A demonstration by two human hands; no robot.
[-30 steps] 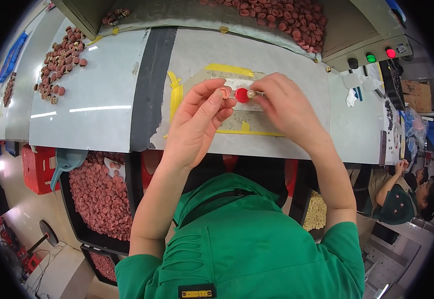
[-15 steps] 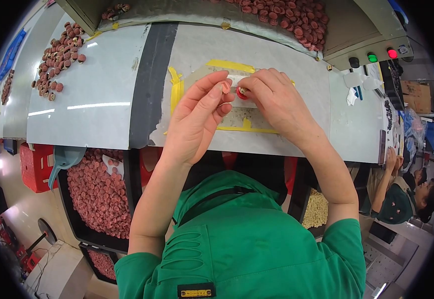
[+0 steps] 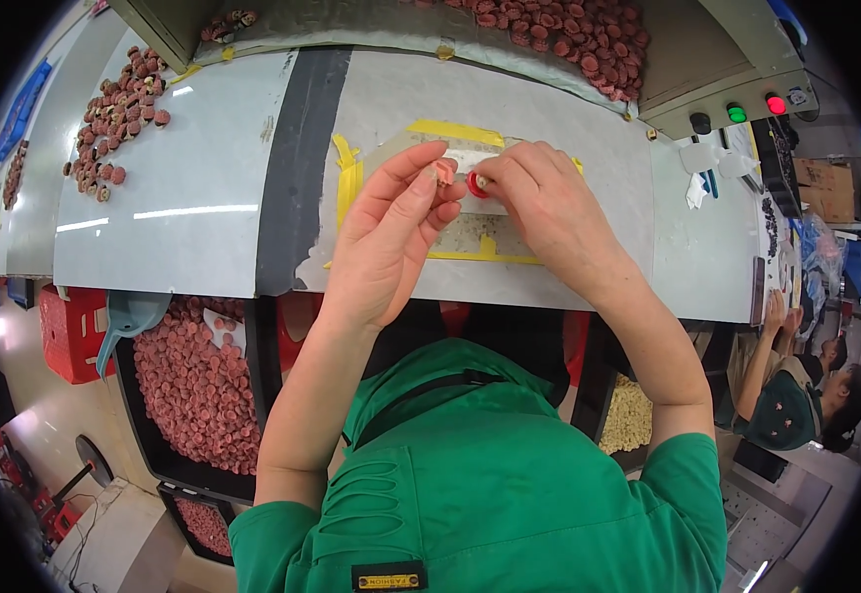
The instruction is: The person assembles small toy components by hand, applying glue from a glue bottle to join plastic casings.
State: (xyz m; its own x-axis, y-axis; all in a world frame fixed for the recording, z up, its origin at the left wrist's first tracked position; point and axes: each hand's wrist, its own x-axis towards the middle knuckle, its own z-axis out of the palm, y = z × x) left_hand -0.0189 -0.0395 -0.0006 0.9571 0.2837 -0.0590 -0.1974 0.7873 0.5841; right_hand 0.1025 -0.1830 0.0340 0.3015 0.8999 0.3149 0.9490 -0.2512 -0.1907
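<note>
Between the thumb and fingers of my left hand (image 3: 386, 232) is a small pink cup-shaped piece (image 3: 445, 171). Close beside it, my right hand (image 3: 564, 212) has its fingers pinched together at a small red ring-shaped part (image 3: 473, 185). Something pale shows at those fingertips, too small to name. Whether the red part is held or rests on something below cannot be made out. Both hands are over a worktop patch (image 3: 465, 237) framed with yellow tape (image 3: 460, 130), and the pink piece and red part nearly meet.
Assembled reddish pieces (image 3: 114, 119) lie scattered at the worktop's left. Pink cups (image 3: 589, 44) are heaped on the far shelf. Below the table edge stand a black bin (image 3: 262, 376) of pink cups and another with pale pieces (image 3: 628, 415). A co-worker (image 3: 796, 405) sits at far right.
The pink cup in my left hand has turned a little and moved slightly left. My right hand and the red part have shifted slightly left too.
</note>
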